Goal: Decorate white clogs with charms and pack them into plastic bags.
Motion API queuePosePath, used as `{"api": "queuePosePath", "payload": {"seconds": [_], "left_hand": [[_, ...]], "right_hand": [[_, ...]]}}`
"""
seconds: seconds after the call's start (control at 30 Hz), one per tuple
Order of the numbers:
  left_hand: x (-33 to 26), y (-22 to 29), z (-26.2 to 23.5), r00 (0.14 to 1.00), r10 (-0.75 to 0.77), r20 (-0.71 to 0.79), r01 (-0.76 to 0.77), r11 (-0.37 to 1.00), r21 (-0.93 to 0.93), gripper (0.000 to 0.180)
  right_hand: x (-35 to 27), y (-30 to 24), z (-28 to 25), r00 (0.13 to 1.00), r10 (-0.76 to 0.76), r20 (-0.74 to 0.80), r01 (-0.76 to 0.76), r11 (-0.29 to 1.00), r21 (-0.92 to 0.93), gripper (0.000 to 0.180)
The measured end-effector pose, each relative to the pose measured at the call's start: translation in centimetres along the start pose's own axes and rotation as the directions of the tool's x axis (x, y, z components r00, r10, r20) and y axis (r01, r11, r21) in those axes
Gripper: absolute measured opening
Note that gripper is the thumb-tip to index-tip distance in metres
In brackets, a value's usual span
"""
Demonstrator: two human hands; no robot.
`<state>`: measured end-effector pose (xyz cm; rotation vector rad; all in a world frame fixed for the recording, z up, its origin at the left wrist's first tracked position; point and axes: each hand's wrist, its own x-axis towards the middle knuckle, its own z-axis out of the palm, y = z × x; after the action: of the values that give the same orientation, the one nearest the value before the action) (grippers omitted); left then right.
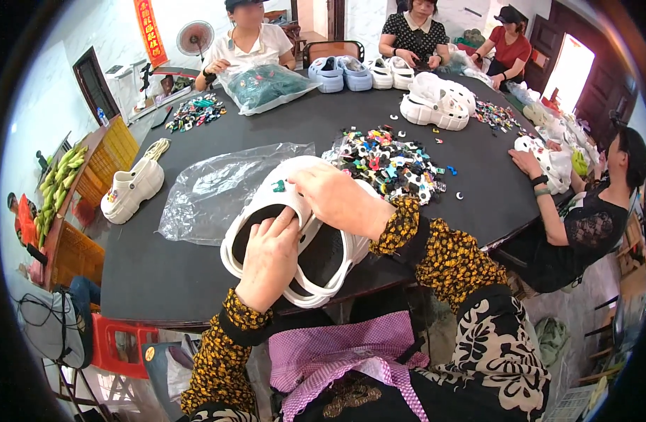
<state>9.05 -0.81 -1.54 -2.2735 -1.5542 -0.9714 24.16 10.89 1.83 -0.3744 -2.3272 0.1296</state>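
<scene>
A pair of white clogs sits at the table's near edge in front of me. My left hand [270, 261] reaches into the foot opening of the left clog [261, 200], its fingers under the upper and partly hidden. Over the top of that clog my right hand [344, 200] is closed, fingertips bent down against the upper. Whatever its fingertips pinch, if anything, is hidden. A small green charm [279, 186] sits on the toe beside them. The right clog [356, 247] lies partly under my right hand and wrist.
A clear plastic bag [196, 200] lies left of the clogs, and a heap of colourful shoe charms [390, 165] beyond them. A single white clog [134, 188] stands at the table's left. More clogs [435, 102] stand farther back. Several people sit around the dark table [154, 281].
</scene>
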Motion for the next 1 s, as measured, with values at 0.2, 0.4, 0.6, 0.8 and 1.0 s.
{"api": "queuePosePath", "payload": {"seconds": [0.2,0.4,0.6,0.8,1.0], "left_hand": [[0.3,0.8,-0.4,1.000,-0.026,-0.005,0.025,0.999,-0.046,0.018],[0.1,0.7,-0.2,0.999,-0.045,0.012,0.046,0.995,-0.089,0.018],[0.3,0.7,-0.2,0.998,-0.069,-0.009,0.067,0.987,-0.143,0.016],[0.3,0.1,0.0,0.995,-0.092,0.028,0.096,0.979,-0.180,0.017],[0.1,-0.3,0.1,0.996,-0.091,0.025,0.094,0.981,-0.170,0.016]], "right_hand": [[0.8,0.9,0.8,0.994,0.059,-0.095,-0.059,0.998,-0.003,0.012],[1.4,1.4,1.7,0.996,0.077,-0.045,-0.078,0.997,-0.010,0.015],[0.9,0.6,1.4,0.994,-0.063,-0.094,0.041,0.975,-0.219,0.014],[-0.3,1.3,1.3,0.993,0.102,-0.051,-0.091,0.980,0.175,0.013],[-0.4,1.0,-0.5,0.953,0.270,0.140,-0.303,0.867,0.394,0.012]]}}
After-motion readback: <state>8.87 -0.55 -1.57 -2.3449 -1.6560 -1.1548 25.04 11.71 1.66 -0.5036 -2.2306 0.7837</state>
